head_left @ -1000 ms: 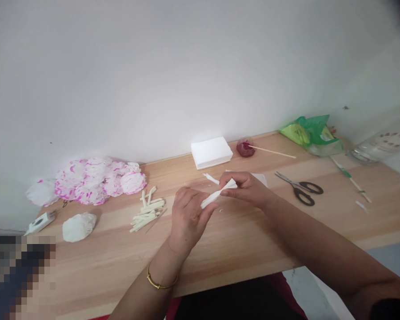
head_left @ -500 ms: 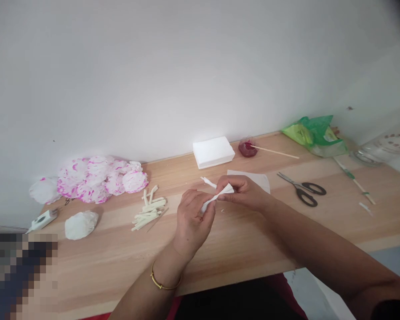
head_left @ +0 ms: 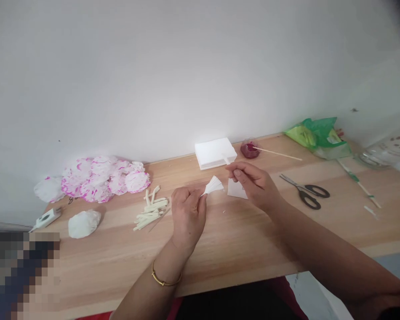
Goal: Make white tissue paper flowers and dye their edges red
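Note:
My left hand is closed on a pleated piece of white tissue paper, pinched at its base so the folds fan out to the right. Between the fingertips of my right hand is a thin white paper strip, pointing up and away. A flat white sheet lies partly hidden under the right hand. Just beyond the hands is a white stack of tissue paper. Scissors with black handles lie right of my right hand.
On the left are white-and-pink paper flowers, a white paper ball and a pale pile of short strips. Farther right stand a dish of dark red liquid with a stick, a green plastic bag and a clear container.
My hands have moved apart. The right hand has let go of the pleated tissue and moved right and up with the thin strip; the tissue's folds now show fanned out in the left.

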The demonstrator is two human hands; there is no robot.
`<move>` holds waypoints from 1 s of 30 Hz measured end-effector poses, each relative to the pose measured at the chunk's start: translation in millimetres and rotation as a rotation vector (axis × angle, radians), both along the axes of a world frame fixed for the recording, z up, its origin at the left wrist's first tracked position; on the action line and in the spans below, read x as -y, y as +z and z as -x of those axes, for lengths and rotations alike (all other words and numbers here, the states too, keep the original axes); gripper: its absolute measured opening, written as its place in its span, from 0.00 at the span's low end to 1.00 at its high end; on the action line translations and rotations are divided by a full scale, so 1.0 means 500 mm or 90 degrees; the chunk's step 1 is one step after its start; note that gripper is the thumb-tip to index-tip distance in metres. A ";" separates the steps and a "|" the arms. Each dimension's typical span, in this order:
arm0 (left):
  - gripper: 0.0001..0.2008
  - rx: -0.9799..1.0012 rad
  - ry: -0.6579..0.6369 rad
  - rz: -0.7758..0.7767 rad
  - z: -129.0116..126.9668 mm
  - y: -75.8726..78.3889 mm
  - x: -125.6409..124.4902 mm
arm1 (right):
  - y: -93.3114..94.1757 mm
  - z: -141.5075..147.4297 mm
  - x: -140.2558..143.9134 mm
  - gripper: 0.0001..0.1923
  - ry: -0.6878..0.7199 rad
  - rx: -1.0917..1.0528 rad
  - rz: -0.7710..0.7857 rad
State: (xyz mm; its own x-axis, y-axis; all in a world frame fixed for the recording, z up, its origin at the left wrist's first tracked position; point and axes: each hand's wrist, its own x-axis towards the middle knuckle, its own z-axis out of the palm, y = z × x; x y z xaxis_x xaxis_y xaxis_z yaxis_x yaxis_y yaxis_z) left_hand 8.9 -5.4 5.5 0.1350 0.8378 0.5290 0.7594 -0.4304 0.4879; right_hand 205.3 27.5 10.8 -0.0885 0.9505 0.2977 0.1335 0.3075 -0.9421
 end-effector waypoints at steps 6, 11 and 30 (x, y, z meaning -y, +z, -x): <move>0.05 -0.084 0.006 -0.060 0.000 -0.010 -0.010 | 0.012 0.025 0.029 0.14 0.032 -0.027 0.044; 0.04 -0.108 0.015 -0.079 -0.010 -0.010 -0.006 | 0.010 0.047 0.044 0.06 0.009 0.092 0.073; 0.10 -0.059 0.005 -0.169 -0.037 -0.001 0.008 | 0.000 0.068 0.053 0.03 -0.072 0.343 -0.235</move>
State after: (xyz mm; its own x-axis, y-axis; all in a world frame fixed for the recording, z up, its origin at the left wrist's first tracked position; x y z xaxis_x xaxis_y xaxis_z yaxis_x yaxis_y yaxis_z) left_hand 27.5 -9.5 4.9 0.1869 0.6727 0.7159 0.7998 -0.5273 0.2867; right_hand 171.1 1.1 11.0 -0.2221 0.8068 0.5476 0.6066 0.5540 -0.5702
